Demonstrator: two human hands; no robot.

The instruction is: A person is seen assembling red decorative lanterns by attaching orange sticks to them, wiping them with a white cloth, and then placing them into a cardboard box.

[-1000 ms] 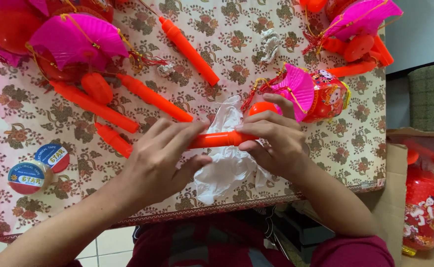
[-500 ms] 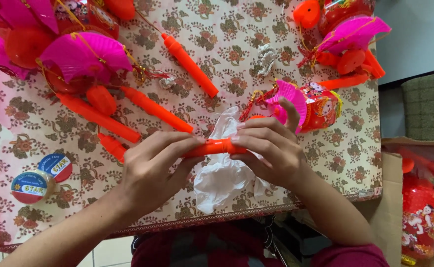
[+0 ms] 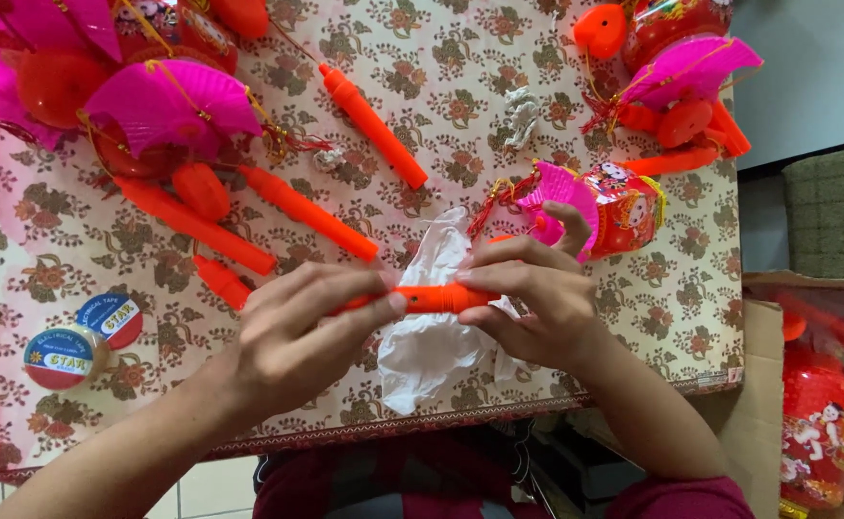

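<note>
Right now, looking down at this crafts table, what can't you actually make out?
- Head view: most of the orange stick is covered by the left hand and right hand; its ends are hidden.
- The white plastic bag lies partly under both hands.
- The pink paper fans at top left are cut off by the edge.
- The red lantern at right is cut by the edge.

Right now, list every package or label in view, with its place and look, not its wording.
Tape rolls: two, left on the table, round, with blue, red and white labels.
Plastic wrapper: under the hands, crumpled, white and see-through.
Lantern packs: far right beside the table, red, in clear plastic.
No signs or screens.
</note>
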